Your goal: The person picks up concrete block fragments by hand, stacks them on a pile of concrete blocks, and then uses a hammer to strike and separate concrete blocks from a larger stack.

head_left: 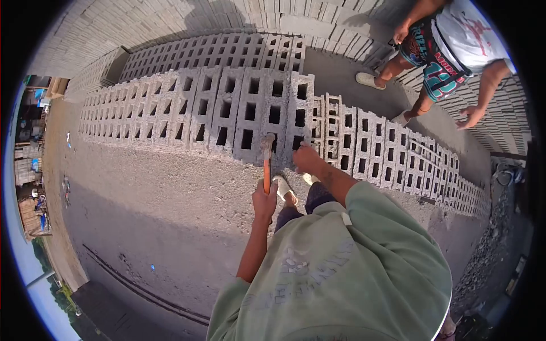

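Observation:
My left hand is wrapped around the orange handle of a hammer. The hammer's dusty metal head is up against the near edge of a row of hollow concrete blocks. Just right of it, my right hand has its fingers curled at the lower end of a hollow concrete block, by one of its holes. The fingertips are partly hidden there. The blocks stand packed side by side, their rectangular holes facing me.
More blocks run off to the right. Behind stand tall block stacks. Another person stands in the aisle at upper right, arms hanging. Rough, dusty ground spreads on my left, with a long dark bar lying on it. Gravel lies at far right.

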Available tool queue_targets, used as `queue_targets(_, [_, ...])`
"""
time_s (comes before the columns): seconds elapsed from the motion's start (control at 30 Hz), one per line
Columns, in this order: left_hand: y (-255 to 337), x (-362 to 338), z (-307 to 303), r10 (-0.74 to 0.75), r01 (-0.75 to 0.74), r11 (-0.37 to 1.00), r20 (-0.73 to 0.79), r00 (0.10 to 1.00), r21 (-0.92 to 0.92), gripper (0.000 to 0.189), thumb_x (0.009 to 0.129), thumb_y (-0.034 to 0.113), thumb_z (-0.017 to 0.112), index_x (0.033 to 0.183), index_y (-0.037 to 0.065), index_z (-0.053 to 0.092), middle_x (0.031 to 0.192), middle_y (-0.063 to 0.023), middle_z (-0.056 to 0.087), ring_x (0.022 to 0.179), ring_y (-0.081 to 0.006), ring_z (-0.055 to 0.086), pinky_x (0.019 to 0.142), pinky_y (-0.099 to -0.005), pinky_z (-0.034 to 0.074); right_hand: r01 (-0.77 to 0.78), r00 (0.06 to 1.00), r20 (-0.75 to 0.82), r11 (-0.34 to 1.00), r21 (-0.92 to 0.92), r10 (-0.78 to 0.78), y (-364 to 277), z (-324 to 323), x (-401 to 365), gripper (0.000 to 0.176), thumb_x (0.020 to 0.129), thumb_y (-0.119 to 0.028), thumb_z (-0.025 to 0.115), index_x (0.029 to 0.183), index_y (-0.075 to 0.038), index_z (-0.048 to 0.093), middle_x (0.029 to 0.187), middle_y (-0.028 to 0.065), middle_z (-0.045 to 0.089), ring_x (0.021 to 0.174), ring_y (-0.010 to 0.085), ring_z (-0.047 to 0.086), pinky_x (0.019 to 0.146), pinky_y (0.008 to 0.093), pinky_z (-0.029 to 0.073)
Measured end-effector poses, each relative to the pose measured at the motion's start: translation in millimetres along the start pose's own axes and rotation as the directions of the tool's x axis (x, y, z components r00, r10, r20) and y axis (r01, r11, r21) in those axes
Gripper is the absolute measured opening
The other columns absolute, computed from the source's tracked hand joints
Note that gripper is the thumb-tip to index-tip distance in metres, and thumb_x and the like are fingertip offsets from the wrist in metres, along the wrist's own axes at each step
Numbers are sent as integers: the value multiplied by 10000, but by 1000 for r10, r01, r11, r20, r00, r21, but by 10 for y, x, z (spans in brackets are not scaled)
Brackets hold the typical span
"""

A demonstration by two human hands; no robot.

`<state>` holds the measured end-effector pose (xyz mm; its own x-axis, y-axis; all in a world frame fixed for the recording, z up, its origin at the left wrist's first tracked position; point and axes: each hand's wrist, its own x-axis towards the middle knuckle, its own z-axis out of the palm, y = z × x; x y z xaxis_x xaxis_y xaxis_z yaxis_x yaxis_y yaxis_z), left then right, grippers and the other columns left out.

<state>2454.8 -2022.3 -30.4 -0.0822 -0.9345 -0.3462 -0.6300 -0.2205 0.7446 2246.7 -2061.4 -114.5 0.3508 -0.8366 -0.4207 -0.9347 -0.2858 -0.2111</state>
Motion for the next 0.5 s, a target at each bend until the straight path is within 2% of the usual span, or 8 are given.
queue_targets(0.07, [288,73,-63,2,-4,999,-32,999,-50,298,837,321,576,860,24,576,636,-151,580,568,-271,578,536,-363,435,35,999,-6,995,97,-35,94,172,138,461,549,-425,737,777,-41,621,711,107,625,800,259,611,999,395,295])
queue_targets(0.13, [536,168,-74,225,-244,921,-96,970,-304,276,854,288,547,873,14,581,644,-162,582,562,-286,577,526,-364,439,34,999,-35,999,-16,-35,147,314,195,335,547,-365,714,679,-69,624,681,109,619,779,244,609,961,364,307])
queue_targets(0.17, [593,242,0,197,-222,927,-111,974,-303,276,854,288,547,873,14,581,644,-162,582,562,-286,577,526,-364,439,-53,996,-71,998,-28,51,83,356,204,245,565,-296,678,669,-79,634,687,111,622,769,231,606,917,337,318])
queue_targets(0.23, [683,399,164,556,-633,740,-324,766,-226,267,868,257,511,911,6,589,618,-145,573,534,-255,570,506,-346,438,-12,995,-97,1000,23,14,130,392,165,242,563,-286,670,678,-75,638,677,109,622,751,228,605,910,335,322])
queue_targets(0.33, [509,571,579,306,-383,868,-267,914,-316,273,876,245,489,946,2,591,606,-142,565,521,-238,563,495,-329,425,19,984,-177,997,71,-7,252,484,57,250,559,-277,665,691,-66,645,671,110,624,733,229,605,905,339,324])
queue_targets(0.4, [369,528,821,185,-263,931,-294,938,-255,294,872,264,509,963,-5,586,599,-133,550,511,-204,538,493,-324,416,31,980,-196,998,61,-19,315,555,-12,260,557,-278,666,696,-60,647,674,112,626,733,232,606,907,346,321])
queue_targets(0.47, [211,369,965,-116,71,959,-151,982,-276,304,864,280,534,939,-10,582,596,-119,527,511,-166,498,498,-331,408,21,986,-169,995,101,-4,360,539,17,274,555,-284,667,697,-51,645,684,127,631,734,243,609,910,349,316])
queue_targets(0.5, [91,196,1049,-173,107,940,-185,967,-323,298,865,291,544,860,-6,560,579,-68,506,494,-122,468,466,-298,387,53,987,-158,996,74,-41,416,501,46,274,555,-284,667,697,-51,645,684,127,631,734,243,609,910,349,316])
